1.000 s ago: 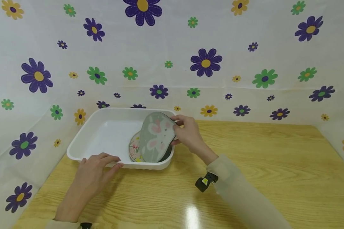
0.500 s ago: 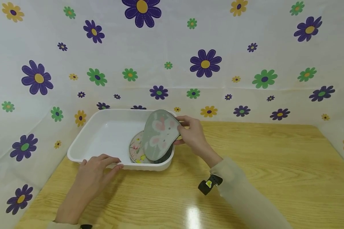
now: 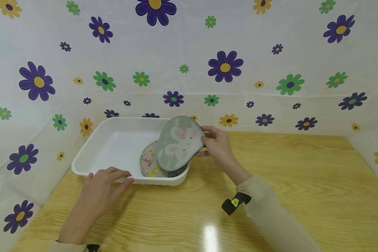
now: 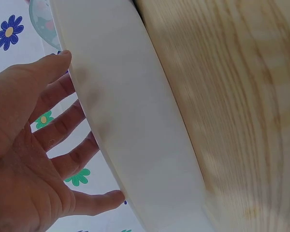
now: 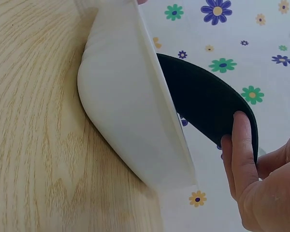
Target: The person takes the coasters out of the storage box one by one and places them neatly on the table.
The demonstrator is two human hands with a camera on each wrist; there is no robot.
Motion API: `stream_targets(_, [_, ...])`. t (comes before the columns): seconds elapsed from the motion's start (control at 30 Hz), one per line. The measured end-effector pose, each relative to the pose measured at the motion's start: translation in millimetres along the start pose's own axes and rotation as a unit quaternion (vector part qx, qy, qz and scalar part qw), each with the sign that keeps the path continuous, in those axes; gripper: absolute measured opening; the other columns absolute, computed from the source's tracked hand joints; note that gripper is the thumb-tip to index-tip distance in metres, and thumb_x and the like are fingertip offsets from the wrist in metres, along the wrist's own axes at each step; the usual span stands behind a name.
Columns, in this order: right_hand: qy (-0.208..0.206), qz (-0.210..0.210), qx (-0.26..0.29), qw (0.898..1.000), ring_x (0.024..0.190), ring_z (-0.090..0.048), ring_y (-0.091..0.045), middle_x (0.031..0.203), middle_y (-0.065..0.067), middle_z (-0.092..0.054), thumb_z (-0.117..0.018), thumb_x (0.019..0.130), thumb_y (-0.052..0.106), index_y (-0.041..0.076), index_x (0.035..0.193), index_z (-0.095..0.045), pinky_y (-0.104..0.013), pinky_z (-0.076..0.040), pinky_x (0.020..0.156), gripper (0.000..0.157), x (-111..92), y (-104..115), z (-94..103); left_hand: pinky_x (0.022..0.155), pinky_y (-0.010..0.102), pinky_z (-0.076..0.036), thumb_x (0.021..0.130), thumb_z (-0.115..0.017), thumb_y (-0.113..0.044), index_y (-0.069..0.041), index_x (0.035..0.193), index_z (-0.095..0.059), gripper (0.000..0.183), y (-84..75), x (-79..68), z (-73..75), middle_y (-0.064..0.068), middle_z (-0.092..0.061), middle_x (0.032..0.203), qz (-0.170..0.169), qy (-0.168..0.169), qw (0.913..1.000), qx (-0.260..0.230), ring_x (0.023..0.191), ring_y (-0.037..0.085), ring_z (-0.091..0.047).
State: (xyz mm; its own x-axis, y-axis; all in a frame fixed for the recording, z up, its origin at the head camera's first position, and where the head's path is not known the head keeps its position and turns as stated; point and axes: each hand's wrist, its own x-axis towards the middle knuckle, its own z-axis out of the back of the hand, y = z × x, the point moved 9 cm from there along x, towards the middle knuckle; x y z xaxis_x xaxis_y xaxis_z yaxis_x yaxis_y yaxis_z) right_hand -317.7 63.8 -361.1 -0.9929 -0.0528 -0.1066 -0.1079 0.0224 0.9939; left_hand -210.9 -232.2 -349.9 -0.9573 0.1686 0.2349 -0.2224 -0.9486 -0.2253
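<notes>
In the head view my right hand [image 3: 218, 143] pinches the edge of a grey rabbit-print mouse pad [image 3: 180, 143], thumb on the printed face and fingers behind. It is tilted over the right end of a white plastic tray [image 3: 119, 119]. Its dark underside [image 5: 198, 96] faces the right wrist camera, fingers flat against it. Partly covered by it, a round floral-print pad [image 3: 148, 161] lies in the tray beside a dark piece [image 3: 177, 172]. My left hand [image 3: 104, 189] holds the tray's front rim, thumb outside; in the left wrist view the fingertips pass behind the rim.
The tray stands on a wood-grain table [image 3: 286, 182], towards its left side. Behind and to the left hangs a white flower-print cloth [image 3: 189, 45]. A black wrist strap [image 3: 236, 203] is on the right sleeve.
My right hand has moved right and slightly up with the rabbit-print mouse pad, showing more of the dark piece under it. The left hand stays on the tray rim.
</notes>
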Motion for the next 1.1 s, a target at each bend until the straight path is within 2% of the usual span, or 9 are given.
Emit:
stream_targets(0.6, [-0.018, -0.004, 0.014, 1.0, 0.088, -0.066, -0.018, 0.125, -0.016, -0.058, -0.051, 0.104, 0.002, 0.009, 0.14, -0.058, -0.033, -0.063, 0.068, 0.037, -1.8, 1.8, 18.5, 0.095, 0.082, -0.036, 0.096, -0.072, -0.036, -0.018, 0.111, -0.077, 0.024, -3.5, 3.1, -0.9, 0.009, -0.076, 0.115, -0.004, 0.001, 0.9999, -0.01, 0.11, 0.045, -0.067])
stream_targets(0.7, [-0.022, -0.003, 0.015, 1.0, 0.089, -0.065, -0.018, 0.123, -0.016, -0.058, -0.052, 0.104, 0.003, 0.009, 0.14, -0.058, -0.032, -0.063, 0.068, 0.037, -2.4, 2.1, 22.0, 0.092, 0.079, -0.04, 0.096, -0.072, -0.035, -0.018, 0.111, -0.077, 0.023, -5.8, 2.4, 0.3, 0.008, -0.076, 0.113, -0.012, -0.008, 0.9999, 0.001, 0.108, 0.043, -0.067])
stream_targets(0.83, [-0.019, -0.004, 0.019, 1.0, 0.09, -0.065, -0.018, 0.123, -0.016, -0.057, -0.052, 0.104, 0.003, 0.009, 0.142, -0.057, -0.033, -0.063, 0.069, 0.038, -3.4, 2.7, 25.0, 0.076, 0.063, -0.052, 0.091, -0.078, -0.029, -0.018, 0.106, -0.077, 0.018, -14.1, -1.2, 5.8, 0.005, -0.077, 0.106, -0.054, -0.057, 0.9964, 0.031, 0.098, 0.039, -0.07])
stream_targets(0.93, [-0.018, -0.004, 0.023, 1.0, 0.09, -0.065, -0.018, 0.124, -0.016, -0.057, -0.051, 0.104, 0.002, 0.009, 0.143, -0.056, -0.034, -0.063, 0.069, 0.039, -4.9, 3.7, 28.1, 0.065, 0.052, -0.055, 0.086, -0.083, -0.021, -0.018, 0.101, -0.076, 0.017, -22.7, -4.1, 10.4, 0.003, -0.077, 0.098, -0.099, -0.105, 0.9888, 0.04, 0.089, 0.035, -0.072])
stream_targets(1.1, [-0.018, -0.004, 0.019, 1.0, 0.09, -0.065, -0.018, 0.125, -0.017, -0.056, -0.051, 0.105, 0.003, 0.009, 0.145, -0.054, -0.034, -0.063, 0.07, 0.041, -7.3, 5.3, 34.4, 0.06, 0.047, -0.058, 0.08, -0.085, -0.01, -0.018, 0.097, -0.074, 0.022, -34.6, -6.0, 12.5, 0.002, -0.074, 0.092, -0.161, -0.144, 0.9755, 0.04, 0.08, 0.03, -0.07])
